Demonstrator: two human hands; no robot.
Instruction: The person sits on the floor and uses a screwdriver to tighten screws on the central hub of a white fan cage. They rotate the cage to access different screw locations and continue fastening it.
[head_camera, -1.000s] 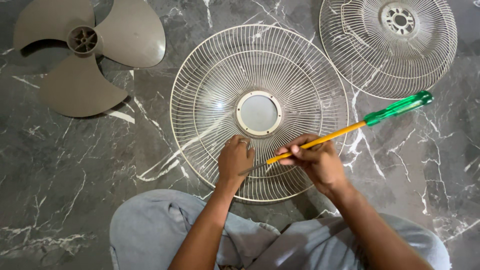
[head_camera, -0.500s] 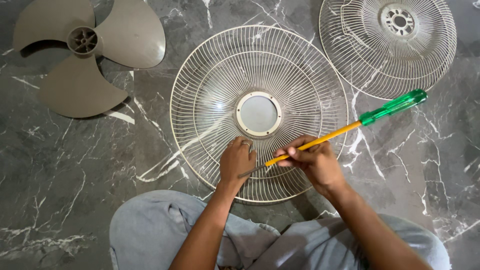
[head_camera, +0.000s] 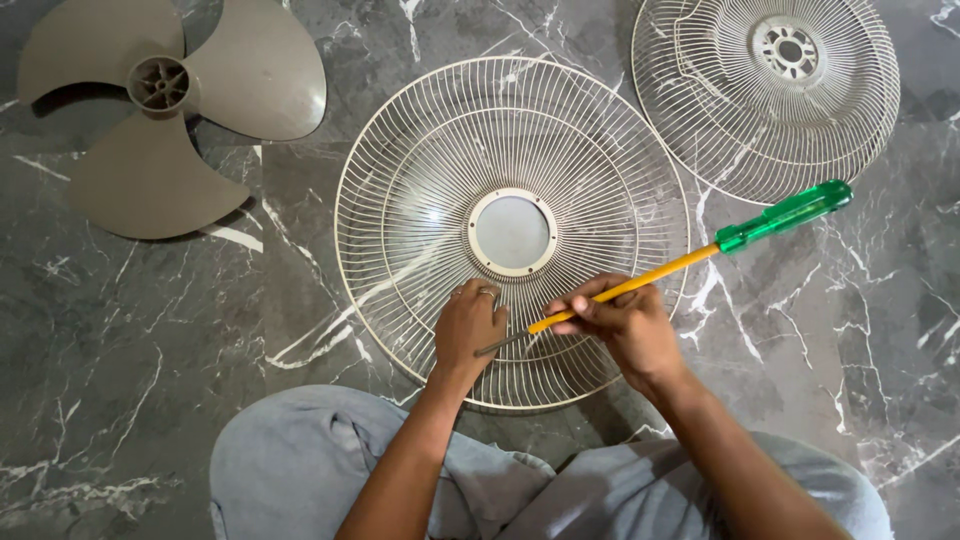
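Not much has moved since before; the hands sit a tiny bit lower. The right hand (head_camera: 625, 325) is closed around the long screwdriver (head_camera: 700, 255). The left hand (head_camera: 468, 325) is curled on the round wire fan guard (head_camera: 420, 180), which lies flat on the floor (head_camera: 150, 330).

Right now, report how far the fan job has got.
Done: the grey three-blade fan propeller and the second round wire guard lie apart on the marble floor. In hand: left hand steadies the cream wire grille; right hand works the green-handled screwdriver. Left: cannot tell.
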